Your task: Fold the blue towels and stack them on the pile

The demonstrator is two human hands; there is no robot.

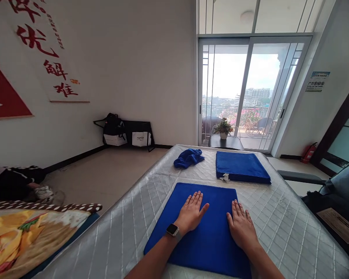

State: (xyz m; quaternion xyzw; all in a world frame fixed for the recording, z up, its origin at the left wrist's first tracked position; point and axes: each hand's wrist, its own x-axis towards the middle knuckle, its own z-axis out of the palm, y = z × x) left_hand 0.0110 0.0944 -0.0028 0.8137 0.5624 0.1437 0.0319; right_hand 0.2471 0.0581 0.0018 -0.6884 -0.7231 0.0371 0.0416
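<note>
A blue cloth [212, 240] is spread flat on the quilted pale mattress [119, 228] in front of me. My left hand [191, 212] rests palm down on the cloth's upper middle, fingers stretched out, a watch on its wrist. Along the cloth's right edge lies my right hand [242, 225], also flat with its fingers extended. Farther back is a neat stack of blue cloths [241, 164] with a white tag at its near corner. To the left of that stack sits a crumpled blue cloth [189, 158].
On the left is a patterned blanket [31, 232], with a person's leg and shoe [45, 192] beyond it. A dark chair [334, 205] stands close to the mattress's right side. A potted plant [223, 128] on a small table is by the glass doors.
</note>
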